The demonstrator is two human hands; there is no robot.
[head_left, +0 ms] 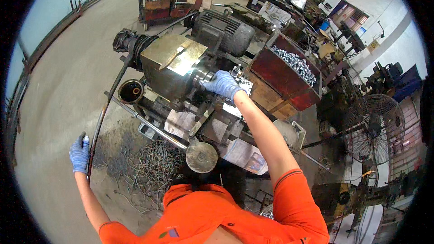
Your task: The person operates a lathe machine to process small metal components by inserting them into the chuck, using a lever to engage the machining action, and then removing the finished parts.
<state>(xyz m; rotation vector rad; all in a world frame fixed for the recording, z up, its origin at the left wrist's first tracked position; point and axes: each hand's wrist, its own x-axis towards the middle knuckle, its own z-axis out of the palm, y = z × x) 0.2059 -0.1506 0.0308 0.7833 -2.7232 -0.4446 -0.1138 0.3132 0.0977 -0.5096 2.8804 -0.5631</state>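
Note:
My right hand (221, 85), in a blue knit glove, reaches to the shiny metal chuck (202, 77) of a lathe-like machine. Its fingers are bent closed at the chuck's front, and whatever lies in them is hidden. Off to the left, my left hand (80, 154), gloved the same way, is beside a long dark lever bar (103, 119) that runs up to the machine. The fingers of that hand are stretched out; contact with the bar cannot be made out. Behind the chuck stands the box-shaped headstock (169, 68), a flat brown strip (174, 58) lying on its top.
A red-brown bin (280, 74) of small metal parts stands right of the machine. Metal shavings (158, 162) litter the floor below. A round plate (201, 157) juts toward me. An electric motor (224, 31) sits behind, and a large fan (374, 129) stands at right.

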